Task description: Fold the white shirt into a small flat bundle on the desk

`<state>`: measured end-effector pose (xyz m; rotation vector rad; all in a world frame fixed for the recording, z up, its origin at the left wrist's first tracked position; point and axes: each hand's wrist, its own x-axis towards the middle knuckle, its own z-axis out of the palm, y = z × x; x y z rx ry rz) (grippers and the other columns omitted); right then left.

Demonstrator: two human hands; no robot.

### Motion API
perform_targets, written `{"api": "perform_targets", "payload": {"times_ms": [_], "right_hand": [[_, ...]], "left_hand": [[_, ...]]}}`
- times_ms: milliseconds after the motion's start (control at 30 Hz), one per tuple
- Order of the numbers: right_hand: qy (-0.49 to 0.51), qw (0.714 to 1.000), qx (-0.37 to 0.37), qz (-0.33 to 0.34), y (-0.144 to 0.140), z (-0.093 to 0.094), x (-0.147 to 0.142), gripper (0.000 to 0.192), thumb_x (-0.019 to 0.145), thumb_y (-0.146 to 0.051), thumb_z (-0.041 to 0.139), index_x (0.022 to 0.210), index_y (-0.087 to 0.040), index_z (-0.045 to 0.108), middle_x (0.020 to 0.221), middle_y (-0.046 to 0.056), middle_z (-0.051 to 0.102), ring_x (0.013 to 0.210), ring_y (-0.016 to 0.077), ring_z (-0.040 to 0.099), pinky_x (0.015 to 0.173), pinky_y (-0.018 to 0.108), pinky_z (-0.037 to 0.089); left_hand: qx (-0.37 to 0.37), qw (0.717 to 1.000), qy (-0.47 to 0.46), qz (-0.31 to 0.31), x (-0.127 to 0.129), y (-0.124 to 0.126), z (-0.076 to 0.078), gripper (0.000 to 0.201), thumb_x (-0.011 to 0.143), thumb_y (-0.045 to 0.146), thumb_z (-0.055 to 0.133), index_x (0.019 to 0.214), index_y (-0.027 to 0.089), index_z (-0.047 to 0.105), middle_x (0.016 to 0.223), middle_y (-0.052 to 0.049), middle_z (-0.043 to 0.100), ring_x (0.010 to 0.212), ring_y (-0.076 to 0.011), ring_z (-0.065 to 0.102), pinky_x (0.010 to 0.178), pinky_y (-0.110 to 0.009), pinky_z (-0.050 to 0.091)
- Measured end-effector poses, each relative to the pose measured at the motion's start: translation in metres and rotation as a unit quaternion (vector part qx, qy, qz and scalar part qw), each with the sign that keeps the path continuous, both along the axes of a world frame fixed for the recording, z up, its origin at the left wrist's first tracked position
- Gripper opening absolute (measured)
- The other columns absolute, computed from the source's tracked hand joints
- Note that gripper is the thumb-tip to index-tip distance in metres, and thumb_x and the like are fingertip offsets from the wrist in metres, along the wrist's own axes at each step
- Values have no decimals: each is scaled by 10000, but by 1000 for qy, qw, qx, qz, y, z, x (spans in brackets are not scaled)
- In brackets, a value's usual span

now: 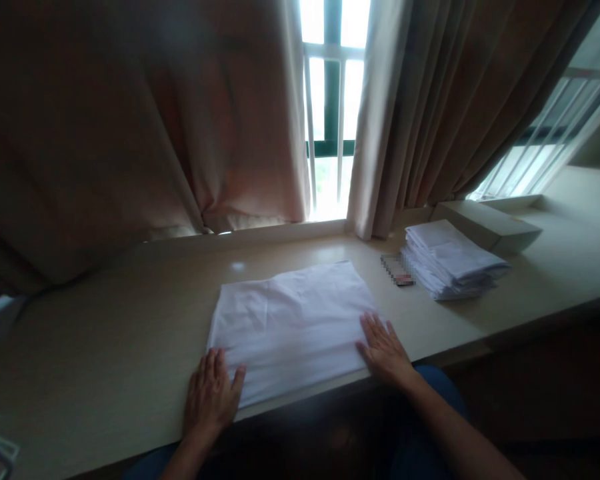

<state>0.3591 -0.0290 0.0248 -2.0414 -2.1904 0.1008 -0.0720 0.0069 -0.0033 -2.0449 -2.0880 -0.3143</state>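
Note:
A white cloth (295, 327) lies folded into a flat rectangle on the pale desk, close to its front edge. Faint creases run over its surface. My left hand (213, 393) rests flat at the cloth's near left corner, fingers stretched out and thumb apart. At the right edge, my right hand (384, 350) lies with its fingers spread, the fingertips on the fabric. Neither hand grips anything.
A stack of folded white cloths (453, 260) stands to the right, beside a small pixelated card-like item (398, 269). Behind the stack is a pale box (487, 223). Curtains (250, 133) hang along the desk's back edge, parted at a bright window (330, 100).

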Motion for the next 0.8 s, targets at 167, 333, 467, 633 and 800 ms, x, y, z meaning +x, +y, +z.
{"api": "perform_targets", "payload": {"times_ms": [167, 333, 467, 633, 800], "right_hand": [[0, 999, -16, -43, -2, -4, 17, 732, 952, -625, 100, 1525, -168, 71, 1585, 27, 28, 1464, 214, -35, 1176, 489, -24], [25, 998, -28, -48, -2, 0, 11, 762, 944, -636, 113, 1525, -144, 89, 1586, 45, 27, 1463, 227, -36, 1174, 501, -11], [52, 997, -16, -62, -5, -3, -11, 800, 938, -646, 150, 1524, -102, 132, 1582, 84, 37, 1459, 251, -45, 1172, 510, -2], [96, 990, -11, -100, -8, -4, -34, 767, 952, -613, 166, 1519, -98, 199, 1577, 107, 90, 1460, 281, 3, 1165, 545, 6], [129, 987, 38, -91, 1, 36, -22, 745, 973, -578, 119, 1517, -77, 202, 1576, 113, 127, 1462, 260, 44, 1181, 488, 63]], "left_hand": [[8, 1000, 2, 3, -3, 1, -9, 775, 886, 539, 230, 1458, 20, 293, 1536, -203, 281, 1431, -308, 218, 1149, -463, 189], [-10, 1000, 19, 10, -1, 5, -5, 762, 889, 523, 210, 1468, 33, 281, 1557, -180, 248, 1444, -283, 192, 1150, -468, 182], [-47, 998, 37, 29, -20, 26, 0, 735, 891, 515, 188, 1480, 86, 280, 1580, -123, 215, 1464, -276, 125, 1150, -516, 149], [-19, 998, 54, 27, -12, 43, 19, 677, 903, 412, 199, 1434, 20, 352, 1550, -169, 275, 1459, -312, 141, 1153, -559, 107], [26, 963, 20, -269, 134, 3, 48, 575, 916, 377, 338, 1420, 109, 410, 1508, -131, 377, 1439, -261, 243, 1170, -483, 196]]}}
